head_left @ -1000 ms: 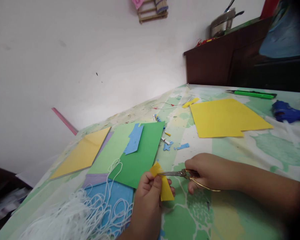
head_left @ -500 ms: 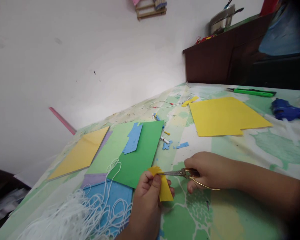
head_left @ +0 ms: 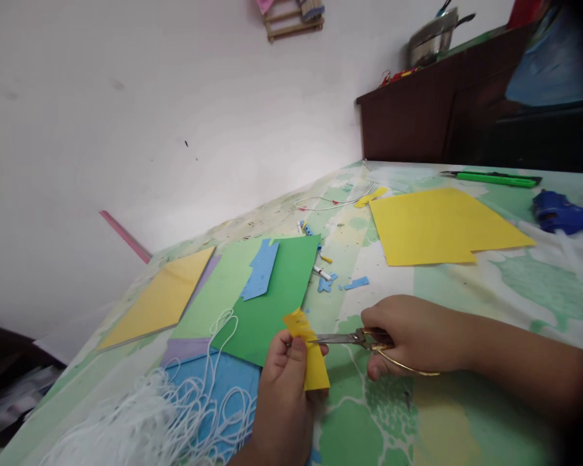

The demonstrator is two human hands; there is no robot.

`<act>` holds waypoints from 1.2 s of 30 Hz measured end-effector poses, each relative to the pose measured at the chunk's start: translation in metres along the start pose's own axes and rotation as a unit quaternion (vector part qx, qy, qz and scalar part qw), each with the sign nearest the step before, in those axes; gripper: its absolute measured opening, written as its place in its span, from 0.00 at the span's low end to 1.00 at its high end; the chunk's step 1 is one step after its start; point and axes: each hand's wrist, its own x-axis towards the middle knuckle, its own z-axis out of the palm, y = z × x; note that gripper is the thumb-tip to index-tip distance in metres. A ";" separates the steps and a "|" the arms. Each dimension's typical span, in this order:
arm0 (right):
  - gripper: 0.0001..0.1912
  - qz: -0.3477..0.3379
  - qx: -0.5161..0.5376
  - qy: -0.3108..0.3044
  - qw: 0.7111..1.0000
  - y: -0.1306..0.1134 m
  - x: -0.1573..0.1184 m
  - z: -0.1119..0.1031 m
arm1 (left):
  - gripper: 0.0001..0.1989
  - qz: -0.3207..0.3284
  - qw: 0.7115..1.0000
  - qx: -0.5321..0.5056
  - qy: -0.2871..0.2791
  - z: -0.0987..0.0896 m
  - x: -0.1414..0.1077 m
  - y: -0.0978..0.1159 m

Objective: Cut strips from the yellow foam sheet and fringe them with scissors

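Observation:
A small yellow paper strip (head_left: 315,369) is pinched between the thumb and fingers of my left hand (head_left: 286,382), low in the middle of the view. Its upper edge looks fringed. My right hand (head_left: 412,336) is closed round the golden handles of the scissors (head_left: 342,338). The scissors point left, their tip touching the strip beside my left thumb. Green paper (head_left: 291,278) lies just behind my left hand, with a blue paper piece (head_left: 261,272) on it. Beyond my right hand is a larger yellow sheet (head_left: 437,226) with a notched edge.
Tangled white cord (head_left: 126,421) covers blue sheets (head_left: 243,375) at the lower left. A yellow board (head_left: 160,301) lies farther left. Blue scraps (head_left: 356,283) sit mid-table. A green cutter (head_left: 495,180) and a blue glue gun (head_left: 566,212) lie at the right, near a dark cabinet (head_left: 403,116).
The yellow strip has tilted and shifted slightly left and up in my left hand, showing more of its fringed end. The scissor tip has come down a little along the strip.

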 end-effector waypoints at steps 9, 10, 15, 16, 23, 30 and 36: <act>0.21 0.011 -0.001 -0.004 1.000 -0.001 0.000 0.000 | 0.17 0.003 0.999 0.008 -0.033 -0.006 0.003 -0.004; 0.21 0.010 -0.003 -0.002 1.000 -0.001 0.000 0.001 | 0.18 0.001 0.999 0.004 -0.034 -0.007 0.003 -0.005; 0.22 0.011 -0.006 0.001 1.000 -0.001 0.000 0.000 | 0.09 0.009 0.997 -0.004 -0.082 -0.009 0.005 -0.007; 0.22 0.010 -0.006 0.002 1.000 -0.001 0.000 0.000 | 0.07 0.014 0.996 -0.001 -0.094 -0.010 0.005 -0.007; 0.23 0.009 -0.002 0.003 1.000 -0.003 0.001 -0.001 | 0.03 0.021 0.994 0.005 -0.105 -0.007 0.004 -0.006; 0.21 0.010 0.003 0.002 1.000 -0.002 0.001 0.000 | 0.03 0.016 0.993 -0.016 -0.118 -0.009 0.005 -0.007; 0.20 0.008 0.000 0.009 1.000 -0.001 0.003 0.001 | 0.02 0.012 0.991 -0.020 -0.129 -0.009 0.006 -0.006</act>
